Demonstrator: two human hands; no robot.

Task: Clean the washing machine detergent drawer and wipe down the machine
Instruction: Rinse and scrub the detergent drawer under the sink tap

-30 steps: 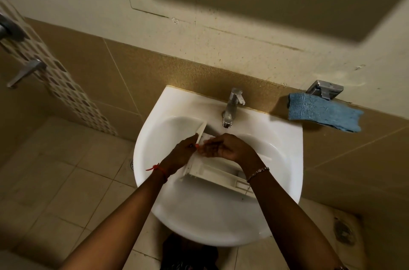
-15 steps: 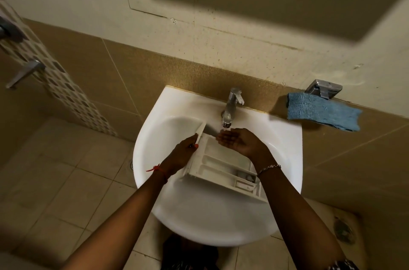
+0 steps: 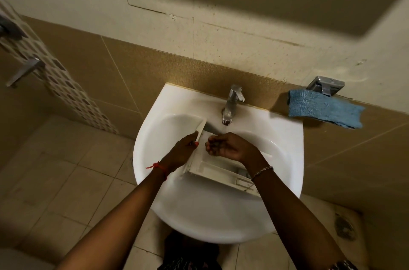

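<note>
Drawer (image 3: 221,170) held in sink (image 3: 199,214), panel pinched by left hand (image 3: 183,150) fingers (image 3: 194,137); right hand (image 3: 230,145) fingers curled, cupped under tap (image 3: 232,103).

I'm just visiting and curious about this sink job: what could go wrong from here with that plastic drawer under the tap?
1. Only the left hand grips the drawer, at one end; wet plastic could slip and knock the sink.
2. Water from the tap seems to land on the curled right hand over the drawer and may splash past the rim onto the floor tiles.
</note>
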